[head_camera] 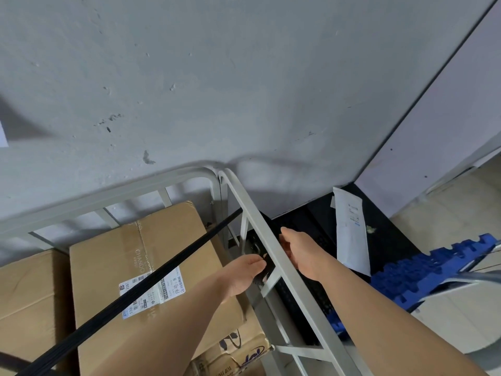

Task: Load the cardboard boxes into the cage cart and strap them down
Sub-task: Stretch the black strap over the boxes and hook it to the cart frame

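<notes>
Cardboard boxes stand inside the grey cage cart [252,213]: a tall labelled box [151,256], a second box [27,294] at the left, and a printed box [233,354] lower down. A black strap [162,272] runs taut diagonally over the labelled box toward the cart's right side rail. My left hand [244,275] reaches from inside the cart to the black strap fitting [256,248] at that rail, its fingers curled at it. My right hand [298,253] is outside the rail, its fingers hidden behind the bar at the same fitting.
A grey concrete wall [244,77] stands close behind the cart. To the right lie a blue plastic pallet [423,275], a white flat package [349,229] on black matting, and a pale panel [447,118].
</notes>
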Action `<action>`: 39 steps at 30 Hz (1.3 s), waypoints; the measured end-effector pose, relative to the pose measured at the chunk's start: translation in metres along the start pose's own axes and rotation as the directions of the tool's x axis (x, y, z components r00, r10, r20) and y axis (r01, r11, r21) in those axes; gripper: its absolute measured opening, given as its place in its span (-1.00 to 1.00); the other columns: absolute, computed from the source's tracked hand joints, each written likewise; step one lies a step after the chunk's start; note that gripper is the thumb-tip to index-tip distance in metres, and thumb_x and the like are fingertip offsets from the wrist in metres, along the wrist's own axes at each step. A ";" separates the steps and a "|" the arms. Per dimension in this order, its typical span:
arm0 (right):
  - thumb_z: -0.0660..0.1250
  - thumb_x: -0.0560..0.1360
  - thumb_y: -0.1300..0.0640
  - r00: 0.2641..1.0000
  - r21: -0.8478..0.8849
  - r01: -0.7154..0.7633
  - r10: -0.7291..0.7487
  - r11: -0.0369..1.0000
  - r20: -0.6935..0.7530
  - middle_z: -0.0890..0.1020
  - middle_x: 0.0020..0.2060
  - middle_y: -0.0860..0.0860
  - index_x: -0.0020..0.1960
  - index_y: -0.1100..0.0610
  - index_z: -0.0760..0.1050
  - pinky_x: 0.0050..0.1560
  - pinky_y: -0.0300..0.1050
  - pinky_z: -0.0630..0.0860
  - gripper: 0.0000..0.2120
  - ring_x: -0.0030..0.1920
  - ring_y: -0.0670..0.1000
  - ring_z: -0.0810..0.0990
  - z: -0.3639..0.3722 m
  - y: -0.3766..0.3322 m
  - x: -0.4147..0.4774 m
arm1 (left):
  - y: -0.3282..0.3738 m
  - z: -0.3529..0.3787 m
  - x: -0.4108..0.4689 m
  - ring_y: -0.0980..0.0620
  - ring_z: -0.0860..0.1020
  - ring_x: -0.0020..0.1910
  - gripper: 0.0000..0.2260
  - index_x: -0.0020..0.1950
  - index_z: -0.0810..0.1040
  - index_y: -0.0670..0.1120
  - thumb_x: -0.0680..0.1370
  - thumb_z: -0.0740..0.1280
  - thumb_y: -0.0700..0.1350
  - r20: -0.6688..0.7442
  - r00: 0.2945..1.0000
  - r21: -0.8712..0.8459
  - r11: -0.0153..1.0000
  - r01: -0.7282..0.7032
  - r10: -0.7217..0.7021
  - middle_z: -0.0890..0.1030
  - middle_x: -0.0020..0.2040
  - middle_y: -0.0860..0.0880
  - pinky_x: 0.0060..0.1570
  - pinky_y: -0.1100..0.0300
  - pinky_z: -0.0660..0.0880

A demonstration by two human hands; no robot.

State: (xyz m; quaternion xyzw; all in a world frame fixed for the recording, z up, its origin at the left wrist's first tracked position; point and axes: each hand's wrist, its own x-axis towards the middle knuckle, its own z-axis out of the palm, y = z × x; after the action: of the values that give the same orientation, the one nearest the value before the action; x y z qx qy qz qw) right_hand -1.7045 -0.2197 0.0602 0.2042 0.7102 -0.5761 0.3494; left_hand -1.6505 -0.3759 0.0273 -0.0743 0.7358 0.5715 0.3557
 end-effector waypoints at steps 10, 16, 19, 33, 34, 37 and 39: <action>0.04 0.61 0.03 0.990 -0.286 0.086 -0.115 0.954 -0.085 0.20 -0.26 0.09 -0.22 0.09 0.17 -0.11 -0.03 0.14 -0.74 -0.20 0.08 0.18 0.012 -0.005 -0.036 | -0.017 -0.007 -0.096 0.09 0.33 -0.47 -0.80 -0.11 0.43 -0.10 0.64 0.12 -0.07 -0.134 0.984 -0.195 0.976 0.092 -0.120 0.35 -0.43 0.04 -0.34 0.19 0.49; 0.04 0.55 0.28 0.945 -0.434 0.247 -0.314 0.866 -0.089 0.28 -0.25 0.10 -0.26 0.20 0.23 -0.35 -0.11 0.25 -0.79 -0.36 0.03 0.26 0.032 -0.006 -0.088 | -0.032 -0.014 -0.166 -0.01 0.34 -0.30 -0.74 -0.16 0.55 -0.11 0.64 0.16 -0.09 -0.294 0.955 -0.121 0.993 -0.003 -0.033 0.48 -0.40 0.02 -0.15 0.14 0.26; 0.06 0.62 0.22 0.939 -0.511 0.302 -0.344 0.804 0.014 0.39 0.34 0.15 0.37 0.29 0.34 0.17 -0.07 0.40 -0.64 0.24 0.15 0.46 0.049 0.003 -0.120 | -0.039 -0.017 -0.208 0.03 0.39 -0.41 -0.75 -0.03 0.53 -0.24 0.66 0.13 -0.12 -0.298 0.953 -0.224 0.974 -0.026 -0.043 0.42 -0.41 -0.01 -0.18 0.14 0.42; 0.30 0.55 0.11 0.946 -0.297 0.237 -0.150 0.925 0.287 0.67 -0.07 0.13 0.06 0.15 0.55 0.03 -0.08 0.61 -0.85 -0.01 0.08 0.66 0.211 0.086 -0.236 | -0.154 -0.036 -0.427 0.03 0.59 -0.35 -0.81 0.01 0.63 -0.17 0.59 0.29 -0.09 -0.437 0.887 -0.285 0.958 0.020 -0.148 0.69 -0.18 -0.09 -0.33 0.23 0.52; 0.31 0.55 0.10 0.944 -0.278 0.214 -0.125 0.937 0.305 0.67 -0.06 0.14 0.06 0.15 0.54 0.03 -0.06 0.61 -0.85 -0.01 0.08 0.66 0.225 0.091 -0.244 | -0.164 -0.036 -0.440 0.00 0.62 -0.31 -0.82 0.02 0.63 -0.18 0.59 0.29 -0.11 -0.424 0.893 -0.303 0.953 0.015 -0.149 0.68 -0.20 -0.08 -0.30 0.22 0.53; 0.37 0.52 0.12 0.939 -0.175 0.124 -0.058 0.977 0.340 0.67 -0.06 0.16 0.07 0.18 0.54 -0.09 -0.11 0.62 -0.83 -0.06 0.08 0.67 0.266 0.107 -0.270 | -0.192 -0.033 -0.474 -0.09 0.66 -0.21 -0.82 0.06 0.59 -0.24 0.60 0.25 -0.17 -0.357 0.923 -0.367 0.930 0.001 -0.141 0.68 -0.16 -0.15 -0.22 0.19 0.56; 0.41 0.48 0.16 0.956 -0.123 0.062 -0.024 0.990 0.293 0.67 -0.07 0.17 0.07 0.21 0.53 -0.16 -0.13 0.61 -0.80 -0.09 0.07 0.67 0.293 0.120 -0.288 | -0.210 -0.031 -0.495 -0.07 0.66 -0.26 -0.83 0.06 0.57 -0.26 0.60 0.26 -0.18 -0.332 0.935 -0.371 0.929 -0.008 -0.125 0.69 -0.12 -0.19 -0.27 0.20 0.56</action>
State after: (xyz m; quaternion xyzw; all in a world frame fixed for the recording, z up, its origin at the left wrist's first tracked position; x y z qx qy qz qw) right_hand -1.3511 -0.4381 0.1626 0.0785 0.6917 -0.5596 0.4497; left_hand -1.1914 -0.6214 0.1655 -0.2622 0.6650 0.6650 0.2161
